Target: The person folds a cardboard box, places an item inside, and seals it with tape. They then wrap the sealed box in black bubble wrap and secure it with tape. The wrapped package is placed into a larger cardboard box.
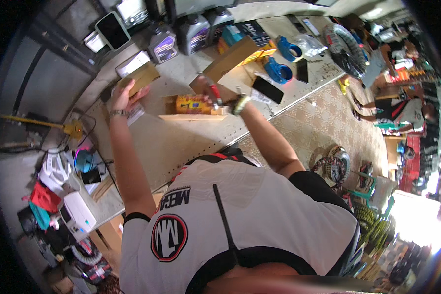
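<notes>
On the left, my left hand (127, 98) has its fingers bent against a brown cardboard piece (141, 74). Whether this is a separate box or a flap cannot be made out. My right hand (224, 94) is closed round a red-and-silver hand tool (212, 91), its exact kind unclear. Just left of that hand lies a yellow-and-red printed package (193, 104), with a pale cardboard edge (191, 117) along its near side. Beyond the right hand, a larger brown cardboard panel (230, 59) slants upward.
Several dark bottles (195, 34) line the back of the worktable (152, 142). Two blue tape rolls (278, 71) and a phone (268, 90) lie to the right, near a wrapped tire (345, 49). A white printer (77, 215) sits at lower left. People are at far right.
</notes>
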### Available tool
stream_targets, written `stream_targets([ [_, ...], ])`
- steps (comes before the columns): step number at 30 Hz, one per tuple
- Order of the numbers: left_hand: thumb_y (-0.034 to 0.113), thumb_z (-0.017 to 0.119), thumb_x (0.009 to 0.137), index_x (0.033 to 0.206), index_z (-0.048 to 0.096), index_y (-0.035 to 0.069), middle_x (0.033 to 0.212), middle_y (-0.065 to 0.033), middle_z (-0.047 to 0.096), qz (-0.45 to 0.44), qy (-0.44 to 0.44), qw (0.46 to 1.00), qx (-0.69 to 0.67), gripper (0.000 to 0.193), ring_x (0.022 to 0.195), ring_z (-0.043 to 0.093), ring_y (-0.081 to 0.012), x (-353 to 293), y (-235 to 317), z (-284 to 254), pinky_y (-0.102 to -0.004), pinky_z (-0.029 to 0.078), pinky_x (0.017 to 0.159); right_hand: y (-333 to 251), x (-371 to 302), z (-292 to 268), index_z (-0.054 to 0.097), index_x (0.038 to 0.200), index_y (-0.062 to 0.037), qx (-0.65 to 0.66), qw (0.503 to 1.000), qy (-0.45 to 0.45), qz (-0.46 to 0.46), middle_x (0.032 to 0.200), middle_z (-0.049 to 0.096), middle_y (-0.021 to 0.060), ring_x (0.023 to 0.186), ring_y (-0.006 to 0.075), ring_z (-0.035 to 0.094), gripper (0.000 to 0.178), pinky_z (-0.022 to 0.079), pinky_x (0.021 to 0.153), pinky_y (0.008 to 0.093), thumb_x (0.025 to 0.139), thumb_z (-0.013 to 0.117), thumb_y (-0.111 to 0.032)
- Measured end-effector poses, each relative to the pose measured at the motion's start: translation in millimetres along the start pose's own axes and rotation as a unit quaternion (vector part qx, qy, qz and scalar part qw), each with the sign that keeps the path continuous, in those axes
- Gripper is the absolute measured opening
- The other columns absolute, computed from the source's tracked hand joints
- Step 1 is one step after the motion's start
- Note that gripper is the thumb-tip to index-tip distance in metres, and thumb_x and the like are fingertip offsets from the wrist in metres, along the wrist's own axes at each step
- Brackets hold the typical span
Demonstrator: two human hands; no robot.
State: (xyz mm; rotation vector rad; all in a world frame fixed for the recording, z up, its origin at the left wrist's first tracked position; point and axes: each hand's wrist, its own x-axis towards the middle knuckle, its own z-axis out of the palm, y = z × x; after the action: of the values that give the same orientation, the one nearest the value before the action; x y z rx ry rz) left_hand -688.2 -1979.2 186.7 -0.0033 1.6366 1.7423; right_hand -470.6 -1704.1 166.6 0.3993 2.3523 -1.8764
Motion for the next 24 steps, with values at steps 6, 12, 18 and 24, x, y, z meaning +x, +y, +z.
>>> stream_targets([
  [6, 0.038, 0.07, 0.081, 0.122, 0.053, 0.004, 0.109, -0.0144, 0.065, 0.247, 0.108, 0.857, 0.439, 0.056, 0.094, 0.064, -0.0288, -2.3, -75.7, 58.7, -0.0368, 0.051, 0.081, 43.6, -98.2, -49.4, 0.061, 0.102, 0.0023, -0.317, 0.928, 0.129, 0.144, 0.092, 0.066, 0.0222, 0.087, 0.0371, 0.066, 0.061, 0.051, 0.075, 0.0462, 0.088, 0.059, -0.057],
  [12, 0.03, 0.072, 0.079, 0.126, 0.046, 0.016, 0.116, -0.0163, 0.055, 0.311, 0.155, 0.749, 0.565, 0.055, 0.11, 0.052, -0.0341, -25.5, -131.3, 123.8, -0.0477, 0.043, 0.092, 142.3, -125.6, -30.6, 0.06, 0.108, -0.0006, -0.387, 0.875, 0.266, 0.119, 0.102, 0.062, 0.0202, 0.099, 0.0384, 0.06, 0.059, 0.049, 0.084, 0.0463, 0.08, 0.07, -0.051],
  [18, 0.031, 0.072, 0.081, 0.123, 0.051, 0.009, 0.112, -0.0172, 0.055, 0.345, 0.207, 0.738, 0.541, 0.052, 0.105, 0.052, -0.0358, -38.4, -138.1, 131.1, -0.0477, 0.042, 0.092, 114.4, -92.3, -13.5, 0.058, 0.105, -0.0057, -0.337, 0.849, 0.391, -0.114, 0.095, 0.061, 0.0118, 0.09, 0.0313, 0.058, 0.034, 0.046, 0.081, 0.0429, 0.079, 0.074, -0.022],
  [24, 0.04, 0.065, 0.085, 0.127, 0.051, 0.007, 0.115, -0.0187, 0.052, 0.295, 0.252, 0.736, 0.554, 0.055, 0.111, 0.048, -0.0361, -41.3, -154.3, 140.2, -0.0479, 0.039, 0.096, 51.9, -32.8, 34.9, 0.058, 0.117, -0.0056, -0.222, 0.936, 0.245, -0.119, 0.091, 0.065, 0.0105, 0.08, 0.0239, 0.065, 0.043, 0.053, 0.071, 0.0366, 0.081, 0.074, -0.023],
])
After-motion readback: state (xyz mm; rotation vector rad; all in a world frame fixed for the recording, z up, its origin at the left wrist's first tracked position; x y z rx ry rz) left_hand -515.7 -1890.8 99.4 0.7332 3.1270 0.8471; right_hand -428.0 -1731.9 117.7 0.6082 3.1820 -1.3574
